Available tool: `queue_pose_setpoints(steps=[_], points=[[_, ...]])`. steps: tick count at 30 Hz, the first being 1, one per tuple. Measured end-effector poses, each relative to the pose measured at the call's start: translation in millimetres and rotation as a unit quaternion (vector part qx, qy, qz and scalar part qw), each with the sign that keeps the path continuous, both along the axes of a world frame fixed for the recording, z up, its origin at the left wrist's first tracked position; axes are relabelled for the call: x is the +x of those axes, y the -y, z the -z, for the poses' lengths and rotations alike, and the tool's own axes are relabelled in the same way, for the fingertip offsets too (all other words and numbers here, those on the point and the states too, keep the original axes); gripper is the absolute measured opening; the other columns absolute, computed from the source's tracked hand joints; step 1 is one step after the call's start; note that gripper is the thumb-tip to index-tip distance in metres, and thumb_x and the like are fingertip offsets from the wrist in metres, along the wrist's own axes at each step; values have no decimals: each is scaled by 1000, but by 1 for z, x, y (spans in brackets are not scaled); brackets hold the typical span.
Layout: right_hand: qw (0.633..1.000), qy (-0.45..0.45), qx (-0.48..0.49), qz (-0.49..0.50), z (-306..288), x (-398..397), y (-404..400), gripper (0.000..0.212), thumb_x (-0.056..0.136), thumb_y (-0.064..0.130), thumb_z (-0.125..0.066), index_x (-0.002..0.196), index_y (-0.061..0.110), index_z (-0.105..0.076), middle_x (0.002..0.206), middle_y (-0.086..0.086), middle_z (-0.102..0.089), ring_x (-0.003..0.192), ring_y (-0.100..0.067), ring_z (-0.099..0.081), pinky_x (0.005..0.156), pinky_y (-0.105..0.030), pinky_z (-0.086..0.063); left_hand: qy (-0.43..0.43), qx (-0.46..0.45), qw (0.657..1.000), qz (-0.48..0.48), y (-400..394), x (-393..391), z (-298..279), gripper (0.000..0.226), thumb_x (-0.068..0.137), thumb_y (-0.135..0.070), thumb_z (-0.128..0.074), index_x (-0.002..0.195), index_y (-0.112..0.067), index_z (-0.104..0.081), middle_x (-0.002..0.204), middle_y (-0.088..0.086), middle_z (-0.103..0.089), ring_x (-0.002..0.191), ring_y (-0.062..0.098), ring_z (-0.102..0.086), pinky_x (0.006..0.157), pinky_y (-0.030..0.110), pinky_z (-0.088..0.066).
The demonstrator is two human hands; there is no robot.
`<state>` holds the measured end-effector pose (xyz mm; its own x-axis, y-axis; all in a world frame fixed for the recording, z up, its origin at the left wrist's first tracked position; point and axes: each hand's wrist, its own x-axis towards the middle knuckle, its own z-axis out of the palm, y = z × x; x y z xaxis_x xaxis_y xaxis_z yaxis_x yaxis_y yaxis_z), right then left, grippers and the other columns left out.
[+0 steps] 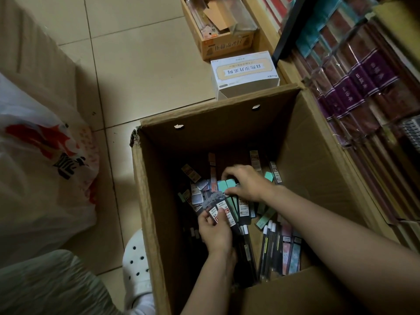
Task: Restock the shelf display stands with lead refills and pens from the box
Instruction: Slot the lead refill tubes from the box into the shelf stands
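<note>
Inside the cardboard box (pixel 302 142), left hand (pixel 214 233) grips lead refill packs (pixel 219 206); right hand (pixel 246 184) pinches teal packs (pixel 227 185). White carton (pixel 245 75), plastic bag (pixel 43 169) stand alongside.

Both my forearms reach forward and down, bare to the elbow. My left hand (pixel 214 233) is palm-down, fingers and thumb curled in a pinching grip. My right hand (pixel 244 183) sits further forward, fingers bent and fingertips closed in a grip.

I am seeing bare forearms, no sleeves, pale grey-green trousers (pixel 52 285), and a white perforated clog (pixel 136 264).
</note>
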<state>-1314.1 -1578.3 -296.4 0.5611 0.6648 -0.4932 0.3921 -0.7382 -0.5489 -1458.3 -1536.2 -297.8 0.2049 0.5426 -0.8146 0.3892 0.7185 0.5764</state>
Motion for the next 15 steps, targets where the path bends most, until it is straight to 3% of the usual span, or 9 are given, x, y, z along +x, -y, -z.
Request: queue_pose_setpoints(steps=[4, 10, 13, 15], points=[[997, -61, 23, 47, -7, 5, 2, 28, 81, 24, -78, 105, 29, -64, 106, 3, -65, 85, -9, -64, 68, -24, -57, 10, -2, 1000, 5, -1, 1, -1, 22, 97, -13, -55, 116, -18, -47, 101, 5, -70, 91, 22, -70, 80, 42, -58], [974, 30, 82, 208, -47, 28, 32, 19, 78, 23, -80, 84, 32, -64, 88, 9, -66, 75, -7, -62, 54, -4, -39, 27, 29, 997, 72, -5, 9, -16, 21, 99, -20, -51, 118, -16, -42, 104, 8, -65, 93, 24, -65, 92, 49, -53], [964, 83, 97, 234, -75, 21, 47, 16, 81, 22, -78, 86, 26, -63, 89, 3, -68, 71, -6, -60, 53, -6, -41, 41, 23, 990, 129, -12, 17, -38, 28, 100, -22, -51, 125, -14, -41, 107, 11, -64, 95, 27, -65, 89, 49, -54], [962, 105, 99, 231, -100, 13, 56, 13, 84, 22, -75, 91, 23, -64, 93, 1, -68, 74, -11, -63, 61, -19, -51, 66, 34, 982, 174, -20, 21, -58, 24, 101, -21, -49, 122, -12, -44, 105, 12, -64, 90, 26, -66, 78, 43, -57]])
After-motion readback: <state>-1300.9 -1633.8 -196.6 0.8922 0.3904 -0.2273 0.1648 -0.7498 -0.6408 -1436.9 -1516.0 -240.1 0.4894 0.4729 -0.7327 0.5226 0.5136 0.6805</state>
